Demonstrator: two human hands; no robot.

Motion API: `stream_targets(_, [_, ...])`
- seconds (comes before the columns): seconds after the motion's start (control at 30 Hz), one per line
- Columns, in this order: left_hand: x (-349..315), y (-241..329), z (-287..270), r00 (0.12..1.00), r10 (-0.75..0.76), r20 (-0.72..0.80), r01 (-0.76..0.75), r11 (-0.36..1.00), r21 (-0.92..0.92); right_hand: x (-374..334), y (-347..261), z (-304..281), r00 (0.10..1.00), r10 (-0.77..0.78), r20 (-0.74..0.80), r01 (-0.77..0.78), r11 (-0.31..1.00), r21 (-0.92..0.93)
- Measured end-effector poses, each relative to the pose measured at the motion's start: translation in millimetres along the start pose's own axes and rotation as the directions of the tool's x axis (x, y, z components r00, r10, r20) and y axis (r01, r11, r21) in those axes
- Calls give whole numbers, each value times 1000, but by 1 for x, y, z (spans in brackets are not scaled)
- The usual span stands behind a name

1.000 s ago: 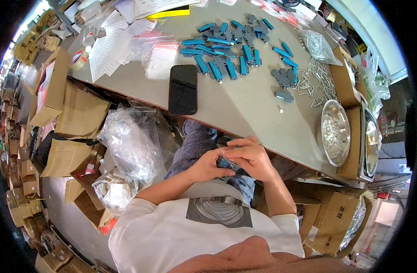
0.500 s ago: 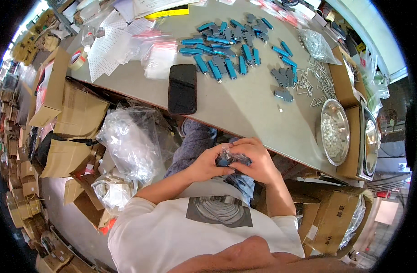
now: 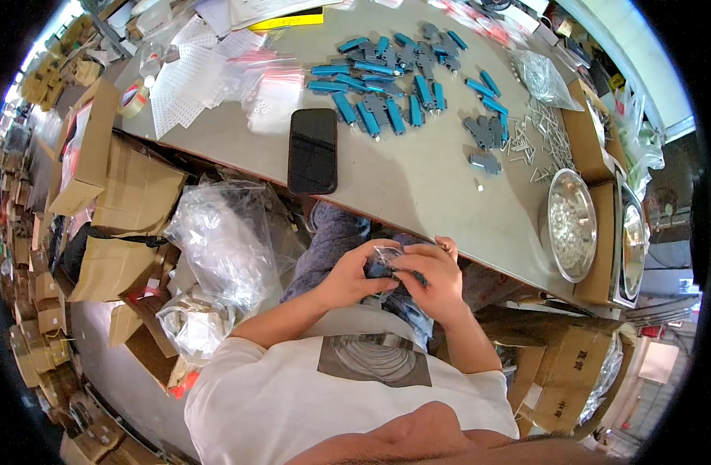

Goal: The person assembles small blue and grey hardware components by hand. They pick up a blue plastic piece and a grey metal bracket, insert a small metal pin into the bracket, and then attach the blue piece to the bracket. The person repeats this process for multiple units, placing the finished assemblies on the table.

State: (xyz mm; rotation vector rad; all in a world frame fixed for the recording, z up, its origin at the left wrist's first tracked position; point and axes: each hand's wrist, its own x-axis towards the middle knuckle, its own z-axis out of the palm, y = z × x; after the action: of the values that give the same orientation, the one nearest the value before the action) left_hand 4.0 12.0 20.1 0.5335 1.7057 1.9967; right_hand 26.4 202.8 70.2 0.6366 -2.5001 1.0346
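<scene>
Over my lap, just off the table's near edge, both hands are closed around a small clear plastic bag (image 3: 388, 253) with dark blue-grey parts inside. My left hand (image 3: 352, 274) grips its left side, thumb along the lower edge. My right hand (image 3: 437, 280) pinches its right side, fingers bent over the top. Much of the bag is hidden by the fingers, so I cannot tell exactly what it contains. On the table beyond lie several blue-and-grey plastic parts (image 3: 371, 120) in a loose pile, with a smaller group of grey parts (image 3: 485, 132) to its right.
A black phone (image 3: 313, 151) lies near the table edge. Zip bags (image 3: 276, 101) and white label sheets (image 3: 181, 85) are at left. Metal pins (image 3: 543, 128), a steel bowl (image 3: 555, 252) of small white pieces and a cardboard box (image 3: 592, 139) stand at right. Plastic bags (image 3: 223, 240) hang below left.
My right hand has shifted slightly, its fingers now bent differently over the bag. The bag has turned a little, and my left hand keeps its hold.
</scene>
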Motion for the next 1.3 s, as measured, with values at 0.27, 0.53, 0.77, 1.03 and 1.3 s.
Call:
stream_targets(0.27, [-2,-4,4,1000,26,-15,-24,995,94,1,0,-9,944,272,186,-321,890,325])
stream_targets(0.53, [2,-1,-3,968,239,-77,-232,968,90,-4,-1,-8,910,360,207,-415,779,469])
stream_targets(0.77, [8,18,4,936,343,-79,-288,876,388,-1,3,-9,939,261,223,-322,895,308])
stream_targets(1.03, [6,29,7,969,243,-46,-188,843,504,-6,2,-8,923,280,265,-346,904,249])
stream_targets(1.3, [5,35,19,941,338,10,-273,742,612,-15,1,-10,957,232,174,-275,916,292])
